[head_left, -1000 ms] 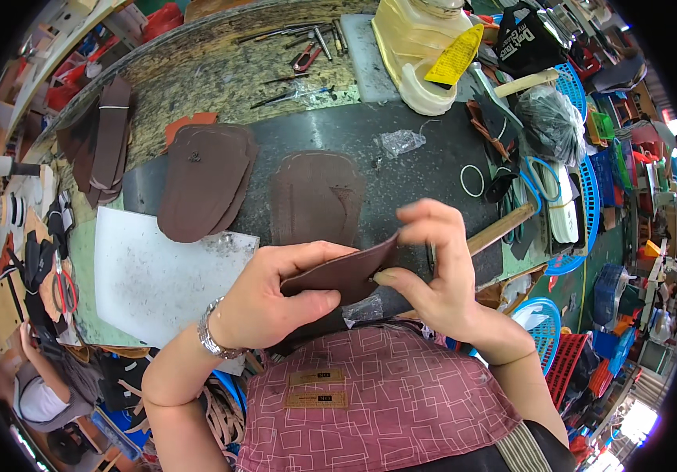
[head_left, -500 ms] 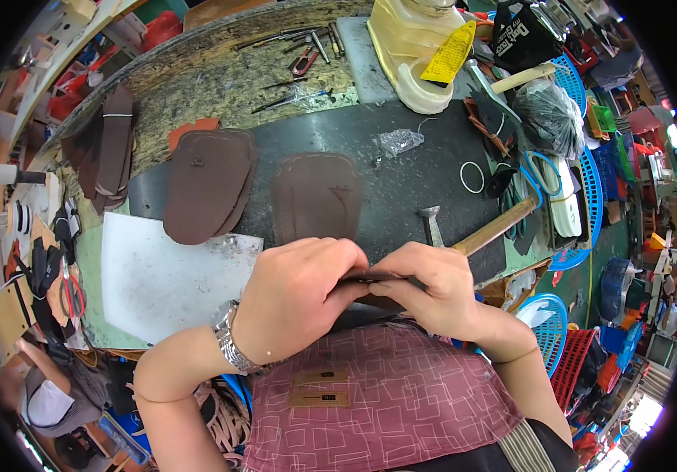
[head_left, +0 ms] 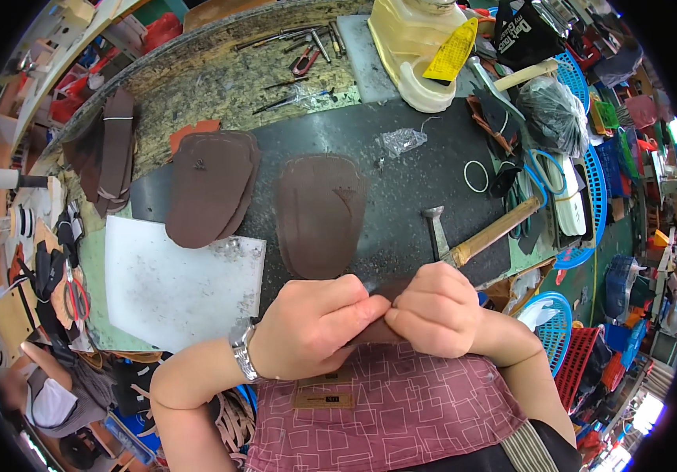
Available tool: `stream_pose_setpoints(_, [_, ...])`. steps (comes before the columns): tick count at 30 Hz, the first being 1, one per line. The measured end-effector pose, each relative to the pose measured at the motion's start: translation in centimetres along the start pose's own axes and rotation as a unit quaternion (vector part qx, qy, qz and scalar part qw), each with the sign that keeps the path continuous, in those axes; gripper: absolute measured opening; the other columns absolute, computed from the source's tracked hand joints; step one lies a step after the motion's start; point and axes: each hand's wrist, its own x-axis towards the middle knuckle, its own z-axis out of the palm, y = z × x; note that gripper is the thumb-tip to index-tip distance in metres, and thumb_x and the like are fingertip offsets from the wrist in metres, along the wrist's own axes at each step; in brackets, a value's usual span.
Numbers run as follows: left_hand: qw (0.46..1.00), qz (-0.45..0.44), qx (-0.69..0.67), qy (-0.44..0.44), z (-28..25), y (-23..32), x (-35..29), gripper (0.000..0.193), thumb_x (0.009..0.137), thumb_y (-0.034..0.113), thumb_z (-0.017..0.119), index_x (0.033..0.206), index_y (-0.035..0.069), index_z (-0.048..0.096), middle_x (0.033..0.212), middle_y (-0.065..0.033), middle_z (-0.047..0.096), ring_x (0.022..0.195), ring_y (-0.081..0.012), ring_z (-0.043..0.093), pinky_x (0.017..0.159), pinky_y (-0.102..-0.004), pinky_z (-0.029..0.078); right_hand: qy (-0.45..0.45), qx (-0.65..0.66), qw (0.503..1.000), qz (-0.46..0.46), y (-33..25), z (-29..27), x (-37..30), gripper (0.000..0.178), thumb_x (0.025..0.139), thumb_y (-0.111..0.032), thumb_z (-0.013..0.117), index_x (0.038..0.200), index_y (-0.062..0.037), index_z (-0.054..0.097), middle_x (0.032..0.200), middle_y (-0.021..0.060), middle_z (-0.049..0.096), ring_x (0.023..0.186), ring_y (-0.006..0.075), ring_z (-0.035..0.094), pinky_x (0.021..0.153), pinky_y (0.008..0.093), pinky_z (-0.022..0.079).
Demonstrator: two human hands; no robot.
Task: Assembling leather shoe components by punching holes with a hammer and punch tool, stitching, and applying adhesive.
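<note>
My left hand (head_left: 319, 324), with a metal watch at its wrist, and my right hand (head_left: 440, 313) meet at the bench's near edge. Both are closed on one dark brown leather piece (head_left: 380, 334), gripped between thumbs and curled fingers. Most of that piece is hidden by my hands. Just beyond them, a rounded brown leather panel (head_left: 319, 224) with a stitched edge and a small triangular mark lies flat on the black mat (head_left: 401, 181). To its left rests a small stack of similar brown leather panels (head_left: 208, 193).
A hammer (head_left: 496, 230) lies right of my hands. A white sheet (head_left: 185, 283) covers the left front. Bundled brown strips (head_left: 116, 149) lie far left, and red-handled scissors (head_left: 76, 299) below them. A cream machine (head_left: 411, 55) stands at the back. Blue baskets (head_left: 551, 334) line the right.
My hands have lowered toward me, and the fingers have changed their hold on the leather piece, the right hand now curled more tightly. The panel on the mat shows more fully.
</note>
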Motion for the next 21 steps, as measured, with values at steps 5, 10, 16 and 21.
stream_pose_setpoints(5, [0.995,-0.075,-0.047,-0.056,-0.9,0.7,0.6,0.025,0.071,0.007,0.069,0.095,0.004,0.061,0.072,-0.004,0.047,0.056,-0.0203,0.054,0.047,-0.0304,0.045,-0.018,0.023,0.999,0.016,0.0,-0.2,0.1,0.031,0.056,-0.01,0.067,0.086,-0.0022,0.062,0.082,0.0051,0.055,0.066,0.0182,0.052,0.056,0.029,0.044])
stream_pose_setpoints(10, [0.998,-0.05,-0.003,-0.048,-1.0,0.0,1.4,0.026,0.068,0.009,0.072,0.092,0.007,0.062,0.072,-0.0029,0.049,0.057,-0.0191,0.055,0.046,-0.0299,0.044,0.001,0.081,0.988,0.129,0.1,0.1,-0.1,0.029,0.058,0.002,0.072,0.083,-0.0026,0.059,0.074,0.0068,0.056,0.06,0.02,0.053,0.052,0.0305,0.043])
stream_pose_setpoints(16, [0.996,-0.068,-0.021,-0.058,-1.2,-1.0,1.2,0.02,0.072,0.007,0.067,0.091,0.006,0.063,0.072,-0.0039,0.052,0.059,-0.0213,0.056,0.051,-0.0296,0.046,-0.028,0.17,0.938,0.301,-0.2,0.0,0.1,0.019,0.068,0.0,0.071,0.082,-0.0029,0.058,0.07,0.0064,0.055,0.06,0.0175,0.054,0.054,0.0284,0.043])
stream_pose_setpoints(21, [0.74,-0.471,-0.471,-0.094,-1.4,-3.7,2.0,0.024,0.088,0.02,0.062,0.101,0.0,0.064,0.089,-0.0044,0.066,0.076,-0.0059,0.059,0.065,-0.0229,0.049,-0.022,0.319,0.743,0.588,1.0,0.5,0.8,0.015,0.089,-0.014,0.06,0.093,0.0008,0.06,0.077,-0.0014,0.059,0.07,0.0044,0.052,0.061,0.0225,0.044])
